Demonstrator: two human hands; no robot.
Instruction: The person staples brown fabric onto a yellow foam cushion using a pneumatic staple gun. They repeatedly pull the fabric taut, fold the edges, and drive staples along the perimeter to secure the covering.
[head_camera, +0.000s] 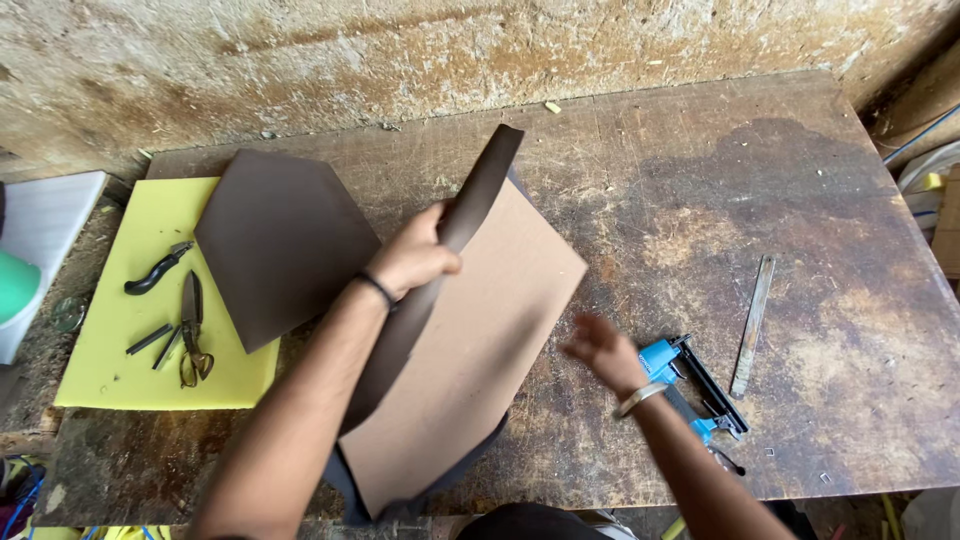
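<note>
The dark brown leather sheet (420, 320) is lifting off the hexagonal board (470, 350) on the surface (800, 200), pinched in the left hand (415, 255) fingers, while the right hand (600, 350), fingers spread and empty, is hovering beside the blue staple gun (690, 385).

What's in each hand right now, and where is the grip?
The left hand grips the dark brown sheet at its lifted edge, over the tan board. The right hand holds nothing.

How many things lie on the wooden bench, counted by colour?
Dark brown leather pieces: 2
Tan hexagonal board: 1
Yellow foam sheet: 1
Blue staple gun: 1
Grey metal ruler: 1
Dark hand tools: about 5
Total: about 11
</note>
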